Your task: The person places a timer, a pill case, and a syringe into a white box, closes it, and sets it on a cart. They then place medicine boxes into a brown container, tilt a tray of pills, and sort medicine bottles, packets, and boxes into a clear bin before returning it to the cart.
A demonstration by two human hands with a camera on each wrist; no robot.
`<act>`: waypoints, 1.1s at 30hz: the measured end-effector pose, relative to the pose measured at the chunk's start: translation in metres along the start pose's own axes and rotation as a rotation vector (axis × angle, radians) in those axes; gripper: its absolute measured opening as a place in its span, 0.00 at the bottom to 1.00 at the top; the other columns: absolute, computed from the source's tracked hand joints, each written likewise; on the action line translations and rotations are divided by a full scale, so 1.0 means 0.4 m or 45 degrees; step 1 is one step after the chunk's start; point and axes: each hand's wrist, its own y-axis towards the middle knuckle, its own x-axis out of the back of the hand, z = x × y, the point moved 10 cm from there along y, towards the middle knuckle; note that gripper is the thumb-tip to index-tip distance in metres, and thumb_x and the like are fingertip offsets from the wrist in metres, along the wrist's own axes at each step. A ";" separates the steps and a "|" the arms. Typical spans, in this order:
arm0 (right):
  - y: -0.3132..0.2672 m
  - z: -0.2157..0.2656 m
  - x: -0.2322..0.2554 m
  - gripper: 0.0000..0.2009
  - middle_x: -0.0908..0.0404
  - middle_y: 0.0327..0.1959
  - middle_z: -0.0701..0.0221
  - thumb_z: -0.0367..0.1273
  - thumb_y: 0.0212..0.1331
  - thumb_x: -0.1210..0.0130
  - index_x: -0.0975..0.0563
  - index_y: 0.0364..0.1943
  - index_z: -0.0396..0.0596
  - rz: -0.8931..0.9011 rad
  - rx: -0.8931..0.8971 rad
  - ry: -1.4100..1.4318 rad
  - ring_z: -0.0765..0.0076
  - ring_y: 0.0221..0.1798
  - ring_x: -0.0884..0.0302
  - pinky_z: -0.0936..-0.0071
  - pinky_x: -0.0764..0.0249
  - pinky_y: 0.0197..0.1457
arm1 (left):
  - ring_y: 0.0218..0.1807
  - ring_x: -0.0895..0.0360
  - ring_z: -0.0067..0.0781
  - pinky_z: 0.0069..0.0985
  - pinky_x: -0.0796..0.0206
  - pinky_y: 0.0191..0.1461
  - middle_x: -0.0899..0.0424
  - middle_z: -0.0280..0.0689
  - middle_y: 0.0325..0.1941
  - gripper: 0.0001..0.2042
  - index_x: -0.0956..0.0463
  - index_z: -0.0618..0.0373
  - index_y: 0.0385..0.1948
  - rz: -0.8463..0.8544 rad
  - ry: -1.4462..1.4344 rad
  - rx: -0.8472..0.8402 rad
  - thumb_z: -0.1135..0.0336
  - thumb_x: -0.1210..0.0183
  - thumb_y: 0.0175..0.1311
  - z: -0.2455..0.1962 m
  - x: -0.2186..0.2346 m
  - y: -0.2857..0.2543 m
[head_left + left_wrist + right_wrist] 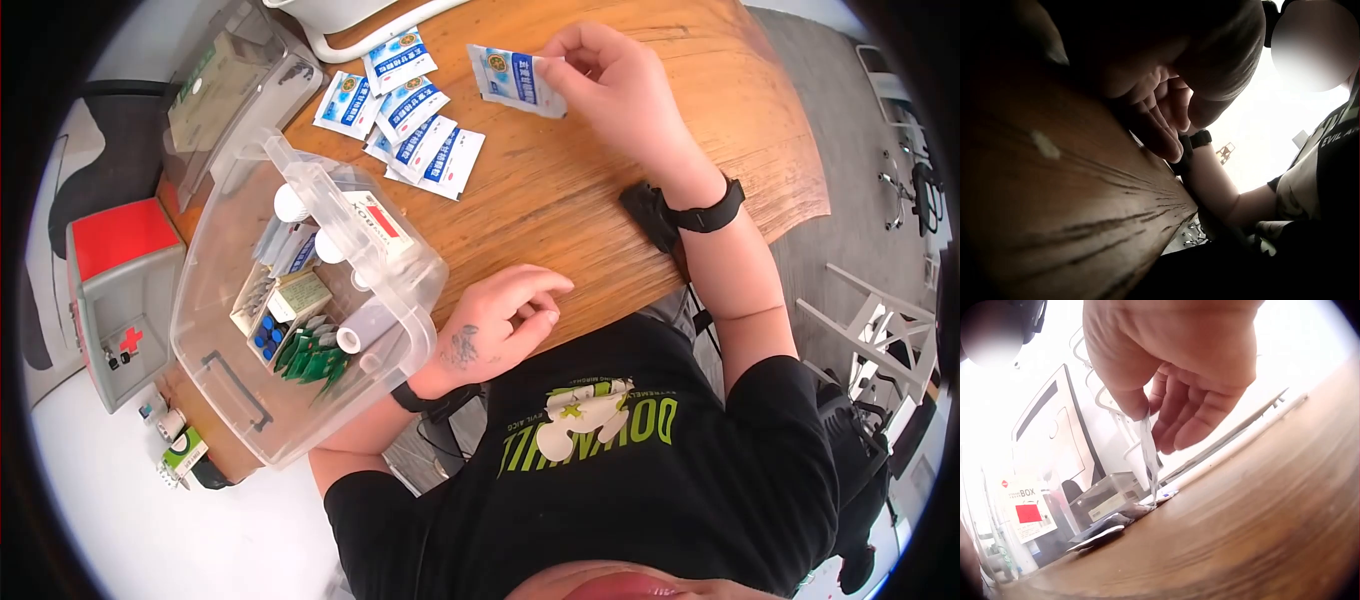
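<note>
Between thumb and fingers, my right hand [625, 95] pinches one corner of a blue-and-white medicine sachet [508, 78] over the wooden table. Edge-on in the right wrist view, that sachet [1149, 453] hangs from the fingertips, its lower end overlapping the sachets behind. Several matching sachets [415, 108] lie in an overlapping pile to its left. My left hand [500, 325] holds nothing, its fingers loosely curled near the table's front edge, beside a clear plastic bin [215, 375]. In the left wrist view the left hand [1160, 100] is dark, with bare wood under it.
Inside the bin are white-capped bottles [292, 203], small cartons [300, 293], green packets [310, 352] and a labelled white box [385, 225]. A red-lidded first-aid case [125, 240] stands left of it. Behind are another clear container [235, 105] and a white frame [385, 30].
</note>
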 end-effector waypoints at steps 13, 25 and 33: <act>-0.008 0.047 -0.022 0.08 0.13 0.31 0.66 0.32 0.63 0.36 0.15 0.43 0.45 0.166 0.172 -0.107 0.72 0.34 0.15 0.75 0.19 0.41 | 0.46 0.17 0.25 0.22 0.23 0.47 0.21 0.45 0.59 0.24 0.34 0.62 0.66 -0.057 -0.051 0.082 0.79 0.43 0.67 0.021 -0.002 0.013; -0.104 0.092 -0.136 0.10 0.16 0.27 0.75 0.27 0.60 0.35 0.15 0.44 0.40 0.833 -0.087 0.512 0.85 0.31 0.22 0.82 0.24 0.38 | 0.37 0.19 0.26 0.25 0.23 0.42 0.19 0.48 0.49 0.31 0.48 0.62 0.72 -0.352 -0.640 0.082 0.67 0.41 0.73 0.043 0.039 0.003; -0.116 0.071 -0.132 0.12 0.16 0.32 0.78 0.36 0.72 0.43 0.16 0.46 0.42 0.869 -0.205 0.602 0.87 0.33 0.24 0.85 0.27 0.36 | 0.31 0.22 0.18 0.19 0.28 0.38 0.15 0.35 0.36 0.13 0.22 0.64 0.44 -0.389 -0.647 0.226 0.62 0.48 0.79 0.061 0.034 -0.022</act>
